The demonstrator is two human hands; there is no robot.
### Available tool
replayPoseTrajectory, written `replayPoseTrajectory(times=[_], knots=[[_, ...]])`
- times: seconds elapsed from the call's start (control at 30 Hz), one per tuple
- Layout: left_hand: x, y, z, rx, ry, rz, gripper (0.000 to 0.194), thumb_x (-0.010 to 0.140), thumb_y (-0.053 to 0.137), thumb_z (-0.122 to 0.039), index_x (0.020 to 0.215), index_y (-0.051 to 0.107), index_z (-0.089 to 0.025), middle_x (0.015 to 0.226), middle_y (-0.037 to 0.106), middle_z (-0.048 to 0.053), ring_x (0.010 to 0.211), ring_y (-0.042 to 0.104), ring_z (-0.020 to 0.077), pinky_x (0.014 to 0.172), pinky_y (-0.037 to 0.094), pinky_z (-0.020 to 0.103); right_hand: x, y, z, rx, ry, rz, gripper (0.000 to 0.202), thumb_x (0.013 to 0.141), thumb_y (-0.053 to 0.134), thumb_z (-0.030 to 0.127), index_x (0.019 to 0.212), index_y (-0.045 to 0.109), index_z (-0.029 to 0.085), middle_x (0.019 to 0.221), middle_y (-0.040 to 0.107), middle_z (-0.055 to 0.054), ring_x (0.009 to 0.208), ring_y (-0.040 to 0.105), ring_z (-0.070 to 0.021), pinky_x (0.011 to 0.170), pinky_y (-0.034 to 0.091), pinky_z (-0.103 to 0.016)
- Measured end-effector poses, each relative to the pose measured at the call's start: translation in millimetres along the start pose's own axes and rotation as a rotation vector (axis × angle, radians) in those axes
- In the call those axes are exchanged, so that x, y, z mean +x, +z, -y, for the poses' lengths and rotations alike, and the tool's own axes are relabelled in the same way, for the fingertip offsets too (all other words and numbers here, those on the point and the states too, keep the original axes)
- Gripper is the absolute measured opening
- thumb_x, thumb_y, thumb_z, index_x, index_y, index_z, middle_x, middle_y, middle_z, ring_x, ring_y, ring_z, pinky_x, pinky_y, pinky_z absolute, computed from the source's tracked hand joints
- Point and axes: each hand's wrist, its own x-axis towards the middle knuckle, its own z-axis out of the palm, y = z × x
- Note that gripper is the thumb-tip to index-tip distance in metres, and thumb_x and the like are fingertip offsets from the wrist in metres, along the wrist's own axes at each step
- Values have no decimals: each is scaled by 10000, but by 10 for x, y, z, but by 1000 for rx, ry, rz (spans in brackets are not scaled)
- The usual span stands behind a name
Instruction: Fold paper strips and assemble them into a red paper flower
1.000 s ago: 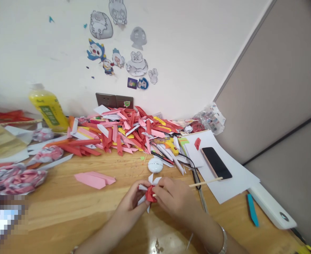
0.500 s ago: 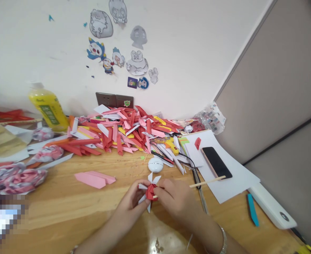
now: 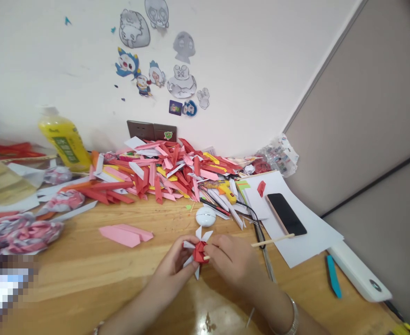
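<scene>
Paper pinwheel [image 3: 198, 251] between both curled hands

A white wall [image 3: 261, 70] is seen behind the wooden bench [image 3: 86, 274]; cartoon stickers [image 3: 156, 70] are stuck on it, and a brown socket plate [image 3: 151, 131] is set low on it, just above the bench; on the right, a grey partition [image 3: 372, 116] is crossed by a dark seam; the varnished bench top is lit softly and evenly, with a glossy sheen near the front edge.

Both hands [image 3: 205, 265] around red-white paper flower [image 3: 198, 251]
</scene>
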Motion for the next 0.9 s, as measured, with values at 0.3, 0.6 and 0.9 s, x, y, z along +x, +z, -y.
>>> replayPoseTrajectory(times=[0.3,0.6,0.9], knots=[[4,0,-14,1,-5,4,242,714,686,-309,903,552,-236,904,612,5,887,572,207,783,437,330,-14,27,4,82,58,3,304,946,347,200,801,610,153,692,577,-46,632,528,-154,520,339,-263],[5,-6,14,6,3,18,262,727,680,-345,920,540,-236,912,604,12,906,562,205,783,436,322,2,2,6,78,43,-1,298,943,345,181,815,611,142,689,572,-48,635,520,-153,525,337,-266],[9,-11,36,-23,-10,41,310,734,677,-402,949,522,-242,945,591,10,893,540,184,760,434,296,13,-1,-4,-12,-27,-16,239,917,395,167,864,622,117,699,591,-60,632,522,-174,505,315,-293]])
